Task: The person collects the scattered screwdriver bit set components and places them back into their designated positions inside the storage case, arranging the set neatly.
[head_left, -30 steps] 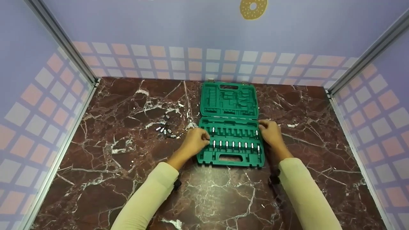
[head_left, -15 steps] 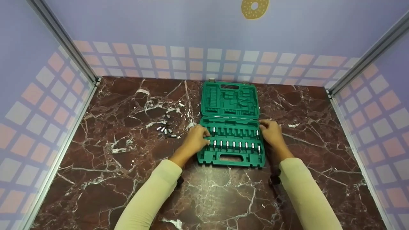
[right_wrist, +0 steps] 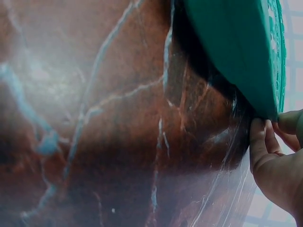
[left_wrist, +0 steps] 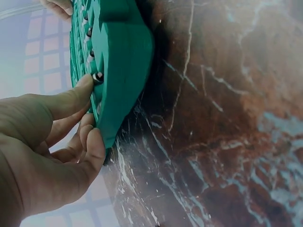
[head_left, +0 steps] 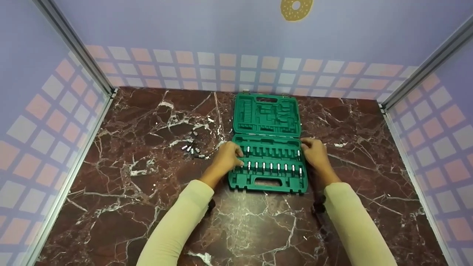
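An open green case (head_left: 241, 180) lies on the marbled table, its compartments facing up. Several silver sockets stand in its lower row, and two more, a left one (head_left: 248, 149) and a right one (head_left: 298, 153), in the row above. My left hand (head_left: 226, 157) grips the case's left edge; in the left wrist view its thumb (left_wrist: 75, 98) lies beside a dark-ended socket (left_wrist: 98, 77), with the other fingertips at the rim. Whether a small part is under them is hidden. My right hand (head_left: 314, 150) pinches the right edge near the hinge, also seen in the right wrist view (right_wrist: 279, 161).
Several small loose sockets (head_left: 192, 150) lie in a cluster on the marbled table (head_left: 140, 207), left of the case. The hinged lid (head_left: 266, 127) lies back toward the rear wall (head_left: 207, 33). Side walls with metal rails stand left and right.
My left hand has shifted slightly up along the case's left edge, with its thumb and fingers a little further apart. The right hand keeps its hold on the case.
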Demonstrator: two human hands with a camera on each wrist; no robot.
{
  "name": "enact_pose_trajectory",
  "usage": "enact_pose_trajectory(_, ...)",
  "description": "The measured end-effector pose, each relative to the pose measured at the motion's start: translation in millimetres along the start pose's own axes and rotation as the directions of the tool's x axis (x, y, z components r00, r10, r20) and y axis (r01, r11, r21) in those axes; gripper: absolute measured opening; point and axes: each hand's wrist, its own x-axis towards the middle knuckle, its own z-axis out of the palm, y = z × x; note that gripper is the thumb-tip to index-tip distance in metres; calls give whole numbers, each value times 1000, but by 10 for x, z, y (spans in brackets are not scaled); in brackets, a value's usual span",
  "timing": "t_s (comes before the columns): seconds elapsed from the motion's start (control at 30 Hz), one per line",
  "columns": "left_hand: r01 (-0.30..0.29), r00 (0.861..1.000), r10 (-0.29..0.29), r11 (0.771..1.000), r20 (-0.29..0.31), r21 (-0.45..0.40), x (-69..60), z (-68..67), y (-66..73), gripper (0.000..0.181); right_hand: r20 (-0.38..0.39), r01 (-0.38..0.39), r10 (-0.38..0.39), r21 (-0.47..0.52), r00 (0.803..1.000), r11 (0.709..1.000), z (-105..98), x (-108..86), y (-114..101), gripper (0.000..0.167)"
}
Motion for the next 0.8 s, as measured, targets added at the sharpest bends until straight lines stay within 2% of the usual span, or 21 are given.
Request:
enact_pose_trajectory(0.13, 13, 1000, -13, 1000, -1, -24, 25, -8, -21, 21, 4, 4, -4, 1, 1000, 1000, 4, 6, -4, 32)
enact_pose_trajectory(0.2, 0, 1000, 0, 1000, -7, -13, 18, -8, -32, 19, 5, 6, -6, -1, 1000, 1000, 5, 6, -6, 32)
enact_pose_trajectory(0.4, -95, 994, 95, 995, -50, 17, -56, 14, -94, 18, -5, 15, -14, 12, 1000, 1000, 12, 1, -7, 31)
enact_pose_trajectory(0.53, -147, 987, 146, 989, -60, -16, -90, 12, -146, 20, -13, 16, -16, 16, 1000, 1000, 23, -3, 4, 30)
enact_pose_trajectory(0.67, -172, 984, 169, 983, -52, -67, -123, -56, -191, 25, -12, 7, -6, 17, 1000, 1000, 23, -12, 13, 31)
enact_pose_trajectory(0.8, -191, 980, 186, 978, -64, -80, -158, -168, -253, 29, -22, 1, 0, 18, 1000, 1000, 11, -7, 13, 30)
